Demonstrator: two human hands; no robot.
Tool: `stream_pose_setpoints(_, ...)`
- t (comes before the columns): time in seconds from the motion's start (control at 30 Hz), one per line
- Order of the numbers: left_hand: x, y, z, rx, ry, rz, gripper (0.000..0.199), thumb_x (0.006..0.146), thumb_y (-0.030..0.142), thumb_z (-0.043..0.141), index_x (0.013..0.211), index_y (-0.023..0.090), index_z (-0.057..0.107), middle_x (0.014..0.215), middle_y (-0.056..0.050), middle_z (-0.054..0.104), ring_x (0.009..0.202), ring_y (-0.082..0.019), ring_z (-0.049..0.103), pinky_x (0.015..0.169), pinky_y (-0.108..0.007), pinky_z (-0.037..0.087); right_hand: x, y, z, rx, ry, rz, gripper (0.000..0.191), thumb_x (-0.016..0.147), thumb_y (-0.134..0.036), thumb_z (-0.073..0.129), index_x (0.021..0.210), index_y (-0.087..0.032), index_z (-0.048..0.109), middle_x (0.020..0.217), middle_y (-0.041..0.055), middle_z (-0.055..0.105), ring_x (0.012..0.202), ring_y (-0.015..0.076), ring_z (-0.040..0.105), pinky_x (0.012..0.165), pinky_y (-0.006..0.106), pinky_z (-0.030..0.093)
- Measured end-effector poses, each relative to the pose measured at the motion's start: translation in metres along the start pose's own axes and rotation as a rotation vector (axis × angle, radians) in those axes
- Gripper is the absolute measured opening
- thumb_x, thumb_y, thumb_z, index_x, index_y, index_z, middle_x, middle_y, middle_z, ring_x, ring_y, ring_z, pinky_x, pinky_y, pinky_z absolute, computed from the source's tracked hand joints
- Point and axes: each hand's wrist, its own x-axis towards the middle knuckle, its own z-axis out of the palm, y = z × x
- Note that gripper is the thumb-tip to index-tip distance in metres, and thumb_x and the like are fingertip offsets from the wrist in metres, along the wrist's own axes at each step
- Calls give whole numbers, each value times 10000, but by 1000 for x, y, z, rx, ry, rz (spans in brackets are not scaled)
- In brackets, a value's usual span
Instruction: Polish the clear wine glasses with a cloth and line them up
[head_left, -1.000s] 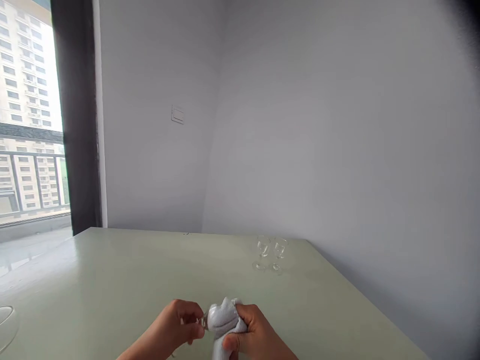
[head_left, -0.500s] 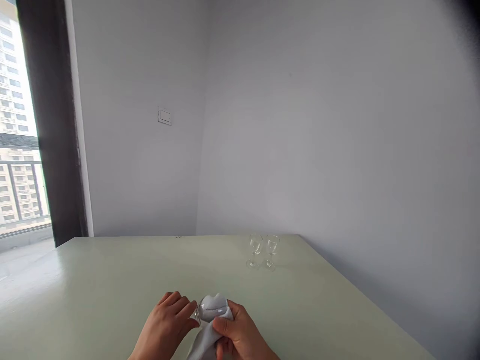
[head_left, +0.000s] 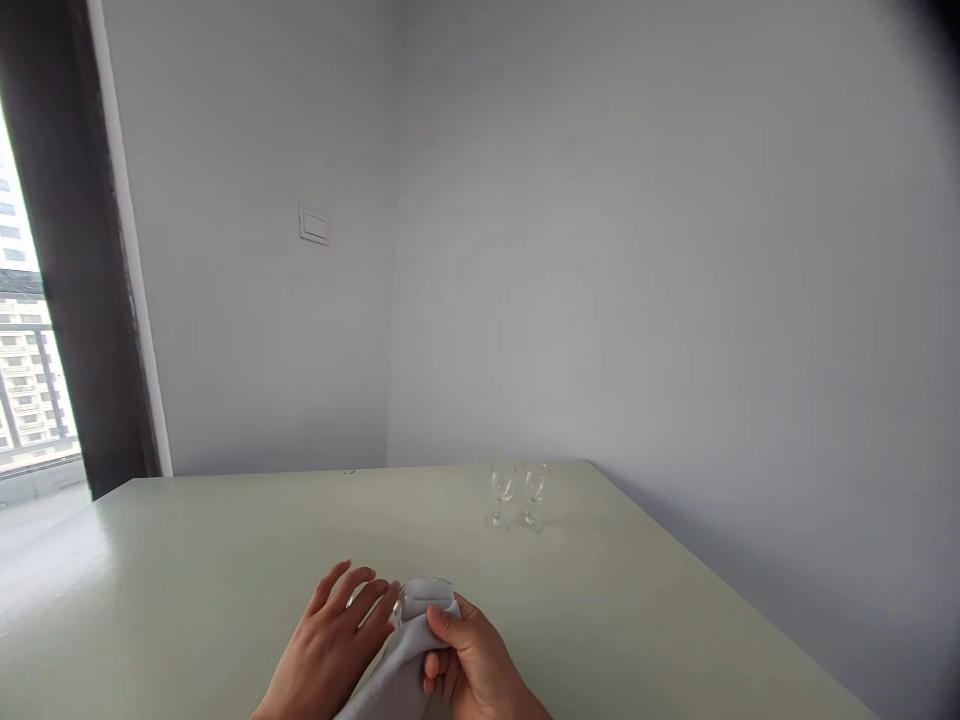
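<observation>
Low in the picture, a small clear stemmed glass [head_left: 409,600] lies on its side between my hands, its bowl toward the right. My left hand [head_left: 334,630] is at its foot and stem, fingers loosely bent over them and a little apart; the left thumb is hidden. My right hand [head_left: 476,650] pinches a light grey cloth [head_left: 401,665] against the bowl, thumb on top. Grey cloth also shows through the bowl's clear wall. The rest of the cloth hangs down between my wrists.
Two more stemmed glasses, a left one [head_left: 499,495] and a right one [head_left: 534,495], stand upright near the back edge of the pale green table [head_left: 225,540]. Grey walls meet behind it, with a light switch [head_left: 313,226]. A window [head_left: 30,380] is at the far left.
My left fingers have straightened and spread somewhat over the glass's foot. My right hand and the cloth have shifted slightly on the bowl. The view has turned a little to the right.
</observation>
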Motion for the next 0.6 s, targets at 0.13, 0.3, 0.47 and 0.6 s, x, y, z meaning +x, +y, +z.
stream_pose_setpoints(0.13,0,-1,-4,-23,-27,65,215,840,156,494,1025,223,579,770,5,668,731,-153,586,838,-340,413,-4,-3,-5,-155,-154,-18,393,617,-413,730,860,-132,600,561,-40,573,337,64,473,362,180,379)
stream_pose_setpoints(0.3,-4,-9,-7,-376,-357,-185,167,773,405,596,838,257,640,605,42,627,580,-128,549,533,-218,365,-28,-33,-7,-787,-266,-1,286,671,-200,646,955,-230,664,719,-34,652,599,120,585,564,203,436)
stream_pose_setpoints(0.47,-4,-7,-16,-980,-808,-555,378,683,551,603,617,179,603,506,49,536,450,-81,446,431,-189,292,-46,-47,-10,-1102,-308,-28,228,639,-179,646,828,-285,719,765,-73,679,633,123,568,523,173,365)
stream_pose_setpoints(0.6,-2,-7,-24,-1328,-921,-654,513,626,660,582,637,148,573,496,23,535,378,-63,413,379,-185,261,-50,-50,-8,-1025,-320,-155,190,675,-191,604,797,-273,724,796,-65,686,682,148,594,544,183,381)
